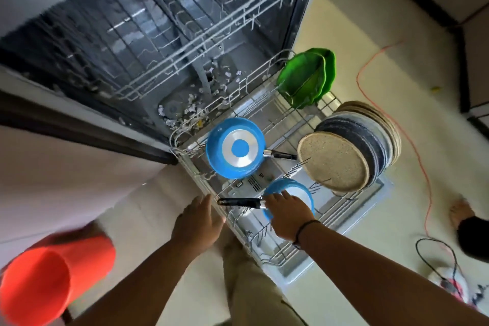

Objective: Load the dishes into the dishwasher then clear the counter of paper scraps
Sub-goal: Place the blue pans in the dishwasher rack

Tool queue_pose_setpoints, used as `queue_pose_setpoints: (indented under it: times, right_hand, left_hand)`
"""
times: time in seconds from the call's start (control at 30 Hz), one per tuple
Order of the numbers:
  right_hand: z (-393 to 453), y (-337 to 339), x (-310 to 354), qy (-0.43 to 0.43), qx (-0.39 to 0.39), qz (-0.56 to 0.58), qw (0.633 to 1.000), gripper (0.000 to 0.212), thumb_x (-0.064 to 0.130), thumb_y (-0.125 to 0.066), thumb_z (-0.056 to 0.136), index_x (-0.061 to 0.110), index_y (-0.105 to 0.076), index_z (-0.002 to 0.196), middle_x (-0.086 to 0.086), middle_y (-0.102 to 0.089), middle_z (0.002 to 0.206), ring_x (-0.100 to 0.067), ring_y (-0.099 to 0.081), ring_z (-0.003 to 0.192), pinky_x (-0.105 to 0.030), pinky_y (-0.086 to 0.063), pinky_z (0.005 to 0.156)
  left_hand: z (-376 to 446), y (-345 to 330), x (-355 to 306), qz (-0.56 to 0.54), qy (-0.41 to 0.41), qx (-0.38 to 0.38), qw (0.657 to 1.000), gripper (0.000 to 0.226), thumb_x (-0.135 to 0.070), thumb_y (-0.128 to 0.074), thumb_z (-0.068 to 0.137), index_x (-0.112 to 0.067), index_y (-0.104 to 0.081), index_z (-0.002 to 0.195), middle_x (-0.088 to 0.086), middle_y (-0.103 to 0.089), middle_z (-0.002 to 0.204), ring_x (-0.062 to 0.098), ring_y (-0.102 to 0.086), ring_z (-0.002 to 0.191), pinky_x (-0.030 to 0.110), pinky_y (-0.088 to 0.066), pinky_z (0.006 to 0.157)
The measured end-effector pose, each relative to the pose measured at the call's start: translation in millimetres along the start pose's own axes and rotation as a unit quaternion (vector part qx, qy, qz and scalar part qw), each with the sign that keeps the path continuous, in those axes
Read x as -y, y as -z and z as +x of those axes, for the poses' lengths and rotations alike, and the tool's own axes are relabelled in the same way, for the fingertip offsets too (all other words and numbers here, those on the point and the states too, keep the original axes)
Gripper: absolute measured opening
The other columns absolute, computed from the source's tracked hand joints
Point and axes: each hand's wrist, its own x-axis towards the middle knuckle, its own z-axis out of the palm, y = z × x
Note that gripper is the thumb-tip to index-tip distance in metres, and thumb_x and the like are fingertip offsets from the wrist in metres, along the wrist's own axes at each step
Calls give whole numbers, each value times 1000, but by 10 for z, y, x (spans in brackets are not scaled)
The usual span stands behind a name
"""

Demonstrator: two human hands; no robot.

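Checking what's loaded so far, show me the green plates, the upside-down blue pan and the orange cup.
green plates [304,79], head view, on the front plate's face
upside-down blue pan [239,148], head view, on its base's blue centre
orange cup [53,272], head view, on its outer wall

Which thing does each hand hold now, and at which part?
The right hand rests on the near blue pan, over its rim beside the handle; a firm grip cannot be told. The left hand holds nothing.

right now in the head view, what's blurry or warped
Head view: the orange cup at lower left and the upper rack are motion-smeared; wide-angle bending curves the counter edge; the blue pans and stacked plates stay fairly sharp.
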Motion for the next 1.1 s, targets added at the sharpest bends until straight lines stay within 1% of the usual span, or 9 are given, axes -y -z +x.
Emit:
queue_pose_setpoints:
  times: [0.2, 0.27, 0.4, 0.47, 0.57, 0.67, 0.83, 0.93, 1.1]
  right_hand:
    - [-357, -502, -243, 39, 37, -123, 991, 60, 23, -43, 94, 20, -20, 149, -11, -25, 155, -35, -17, 144, -45, -22, 114]
    - [-548, -654, -333, 40, 23, -131, 990, 59, 25, -42, 94, 22, -22, 149, -10, -23, 156, -34, -18, 143, -44, -23, 113]
    - [-1160, -870, -504, 13, 3, -95, 995, 61, 32, -46, 91, 24, -26, 148, -7, -30, 152, -29, -28, 139, -40, -32, 109]
    - [-1452, -913, -609, 10, 16, -95, 995, 63, 32, -46, 92, 24, -23, 149, -6, -28, 153, -29, -26, 140, -40, -30, 110]
    - [-1816, -903, -714, 23, 31, -130, 991, 65, 33, -46, 92, 24, -19, 151, -7, -21, 156, -29, -22, 142, -40, -28, 113]
    - [-2071, -840, -809, 19, 30, -96, 995, 64, 33, -47, 92, 22, -21, 150, -7, -24, 155, -27, -24, 142, -37, -30, 111]
    - [-2318, -753, -1134, -23, 49, -50, 997, 64, 34, -46, 95, 20, -19, 151, -2, -25, 156, -23, -22, 143, -37, -29, 113]
    - [-2355, -805, -1422, -56, 59, 17, 997, 63, 33, -48, 95, 19, -23, 150, -1, -28, 155, -21, -28, 141, -36, -28, 113]
    - [-2227, -812, -1943, -106, 92, 117, 983, 67, 30, -54, 93, 16, -21, 150, -4, -33, 152, -21, -35, 138, -32, -30, 110]
  left_hand:
    - [-641, -497, -99, 11, 20, 3, 1000, 70, -50, -42, 96, -20, -14, 152, 5, -19, 158, 23, -26, 142, 36, -28, 113]
    - [-852, -708, -175, -10, 36, -13, 999, 69, -50, -42, 95, -20, -16, 151, 5, -20, 158, 24, -28, 141, 38, -29, 112]
    - [-1614, -1279, -428, -129, 65, -51, 988, 66, -46, -44, 95, -21, -18, 151, 2, -25, 155, 22, -30, 139, 36, -29, 110]
    - [-2049, -1569, -550, -168, 76, -35, 982, 68, -47, -44, 95, -22, -16, 152, 2, -25, 155, 21, -30, 139, 35, -28, 111]
    - [-2491, -1937, -605, -167, 102, 5, 981, 67, -51, -43, 94, -23, -20, 150, 3, -26, 154, 22, -32, 138, 37, -31, 111]
    - [-2644, -2201, -669, -224, 142, 18, 964, 68, -52, -44, 94, -22, -22, 150, 4, -27, 155, 24, -33, 138, 39, -32, 111]
    - [-2599, -2526, -990, -364, 192, 34, 911, 67, -51, -48, 94, -18, -27, 149, 9, -31, 153, 26, -35, 138, 37, -30, 112]
    - [-2499, -2667, -1223, -400, 205, 62, 891, 67, -48, -50, 94, -13, -29, 148, 12, -34, 151, 26, -35, 138, 34, -28, 110]
    - [-2165, -2633, -1540, -404, 238, 77, 880, 67, -45, -54, 93, -9, -33, 146, 12, -37, 150, 24, -38, 137, 31, -29, 108]
